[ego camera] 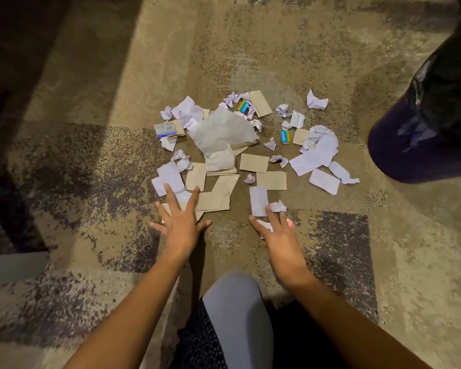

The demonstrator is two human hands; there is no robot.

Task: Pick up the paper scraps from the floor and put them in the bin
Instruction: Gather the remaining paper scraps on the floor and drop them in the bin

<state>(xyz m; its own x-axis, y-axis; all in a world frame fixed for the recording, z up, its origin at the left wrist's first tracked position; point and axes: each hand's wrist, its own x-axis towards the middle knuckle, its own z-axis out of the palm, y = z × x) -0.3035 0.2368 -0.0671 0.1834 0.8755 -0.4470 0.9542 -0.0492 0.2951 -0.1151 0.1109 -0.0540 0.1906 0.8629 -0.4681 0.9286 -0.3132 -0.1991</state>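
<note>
A heap of paper scraps lies on the carpet: crumpled white bits, flat white slips, brown cardboard pieces and small blue-and-yellow boxes. My left hand is spread flat, fingers straight, over brown and white scraps at the heap's near left edge. My right hand lies with straight fingers on small scraps at the near right edge, beside a white slip and a crumpled bit. The bin, dark with a black plastic liner, stands at the right, beyond the heap.
The patterned beige and grey carpet stretches around the heap. My knee in light fabric is at the bottom centre, between my arms. A pale flat edge shows at the left.
</note>
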